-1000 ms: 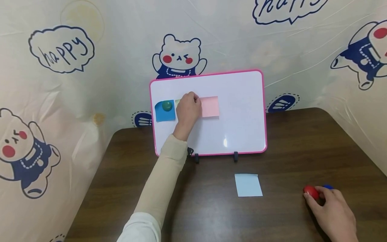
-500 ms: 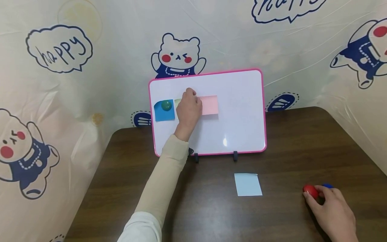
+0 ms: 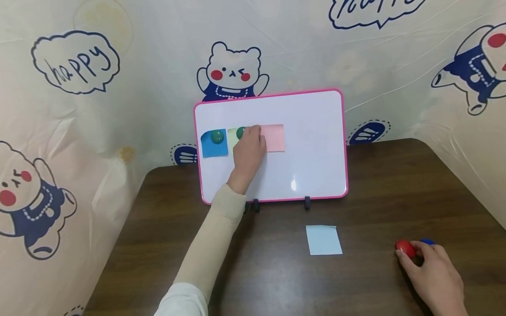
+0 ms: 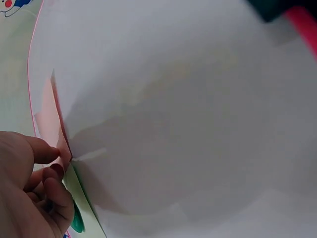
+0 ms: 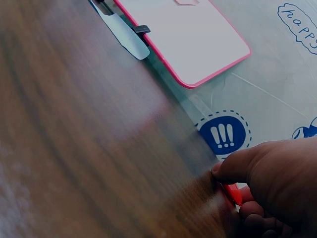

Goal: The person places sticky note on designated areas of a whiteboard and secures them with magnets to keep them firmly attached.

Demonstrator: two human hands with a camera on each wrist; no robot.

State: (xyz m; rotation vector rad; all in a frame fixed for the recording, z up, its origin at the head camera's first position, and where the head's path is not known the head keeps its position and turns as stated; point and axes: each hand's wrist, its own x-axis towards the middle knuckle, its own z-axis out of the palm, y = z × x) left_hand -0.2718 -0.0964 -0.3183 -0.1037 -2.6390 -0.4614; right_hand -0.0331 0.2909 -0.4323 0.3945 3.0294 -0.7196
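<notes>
Left hand (image 3: 249, 151) pinches left side of pink square paper note (image 3: 274, 138) between thumb and fingertip, just above centre of pink-framed whiteboard (image 3: 312, 171). No magnet visible on note, so early release could let it slip or curl. Green domed magnet (image 3: 240, 133) on pale-green paper note (image 3: 232, 141) sits just beside fingers; brush could shift both. Right hand (image 3: 436, 276) pinches red domed magnet (image 3: 405, 249) toward right edge of brown wood-grain table (image 3: 395, 188); careless lift could knock blue piece (image 3: 428, 241) (mostly hidden).
</notes>
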